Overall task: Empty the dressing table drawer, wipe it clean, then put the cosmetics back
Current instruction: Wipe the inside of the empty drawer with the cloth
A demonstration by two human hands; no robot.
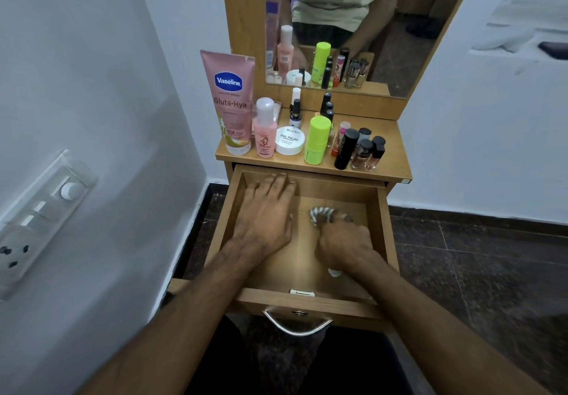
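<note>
Drawer, pulled out: my left hand flat inside, bracing; right hand clutching striped cloth, wiping. Cosmetics parked on top.

The drawer stands pulled out below the worktop. In it, the left hand lies at the left, the right hand at the right on a cloth. Cosmetics stand on the worktop, before the mirror.
</note>
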